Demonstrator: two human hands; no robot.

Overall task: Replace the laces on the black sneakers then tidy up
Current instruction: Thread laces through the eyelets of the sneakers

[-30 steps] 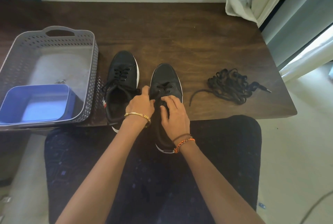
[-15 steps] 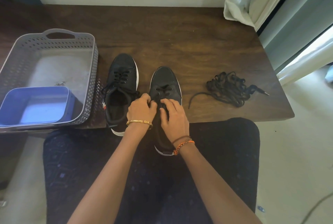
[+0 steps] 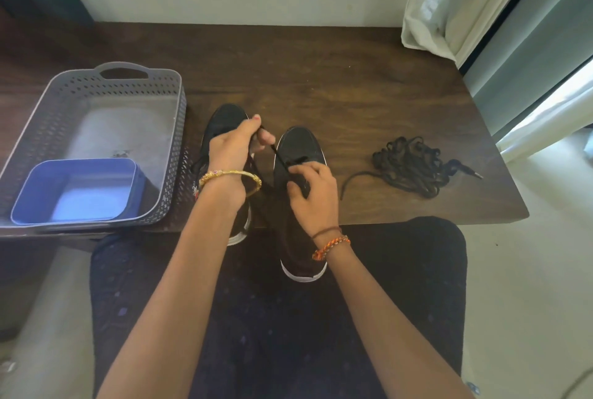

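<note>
While both black sneakers sit on the counter [image 3: 321,77], the right sneaker [image 3: 298,148] is partly laced. Left hand [image 3: 232,150] fingers have lifted, pinching the lace [image 3: 278,154] taut; right hand [image 3: 316,195] fingers clamp the tongue. Beyond the right fingers lies a loose lace bundle [image 3: 414,166], untidied.

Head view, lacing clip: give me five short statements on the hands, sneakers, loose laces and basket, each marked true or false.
1. The left hand pinches a black lace running from the right sneaker. True.
2. The right hand lies flat on the table. False: it grips the right sneaker's lacing area.
3. The loose laces sit inside the grey basket. False: they lie on the table, right of the sneakers.
4. A blue tub sits in the basket. True.
5. The left sneaker is in the basket. False: it stands on the table.
</note>
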